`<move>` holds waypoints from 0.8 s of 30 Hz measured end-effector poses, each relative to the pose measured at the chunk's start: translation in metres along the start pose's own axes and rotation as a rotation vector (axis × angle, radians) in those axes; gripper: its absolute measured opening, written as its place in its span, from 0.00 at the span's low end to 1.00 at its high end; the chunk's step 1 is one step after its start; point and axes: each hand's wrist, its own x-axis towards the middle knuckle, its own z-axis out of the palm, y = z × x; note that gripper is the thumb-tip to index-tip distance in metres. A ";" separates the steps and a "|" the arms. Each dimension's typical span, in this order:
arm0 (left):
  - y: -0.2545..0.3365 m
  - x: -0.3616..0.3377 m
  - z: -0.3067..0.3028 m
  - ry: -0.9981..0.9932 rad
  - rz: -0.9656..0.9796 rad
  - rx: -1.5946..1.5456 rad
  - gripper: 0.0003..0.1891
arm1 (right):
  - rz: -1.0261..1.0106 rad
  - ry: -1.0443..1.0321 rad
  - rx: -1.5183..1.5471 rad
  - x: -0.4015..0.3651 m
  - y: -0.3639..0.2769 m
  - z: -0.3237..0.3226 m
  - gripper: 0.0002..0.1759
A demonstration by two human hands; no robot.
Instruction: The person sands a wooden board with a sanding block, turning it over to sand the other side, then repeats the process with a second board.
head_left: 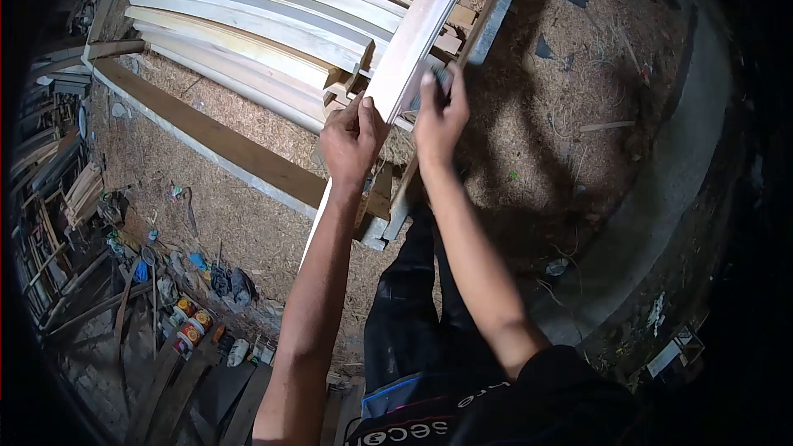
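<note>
A long, pale wooden board (423, 21) runs from the top of the view down between my hands and past my left wrist. My left hand (351, 139) is closed around its left edge, thumb near the top face. On the board's right side, my right hand (442, 120) grips a dark, folded piece that looks like sandpaper (443, 78), pressed against the wood. The fingers of my right hand partly hide this piece. Beneath the board, short wood blocks (451, 40) show beside a long rail (496, 12).
Several pale wooden strips (256, 21) lie side by side at the upper left. A thick beam (206, 128) crosses the shavings-covered floor (239, 215). Orange-and-white cans (192, 330) and scrap wood (58, 223) lie at the lower left. A grey strip (652, 223) curves along the right.
</note>
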 end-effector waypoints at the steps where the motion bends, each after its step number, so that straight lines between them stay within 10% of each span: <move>1: 0.000 -0.001 -0.001 -0.008 -0.005 0.001 0.19 | -0.011 0.002 -0.007 0.012 0.001 -0.001 0.35; 13: 0.008 -0.002 -0.005 -0.063 -0.041 -0.044 0.21 | 0.069 -0.049 -0.008 -0.083 0.015 -0.001 0.32; 24: 0.006 0.000 -0.004 -0.024 -0.015 0.029 0.19 | -0.006 0.076 0.051 -0.022 0.002 0.010 0.30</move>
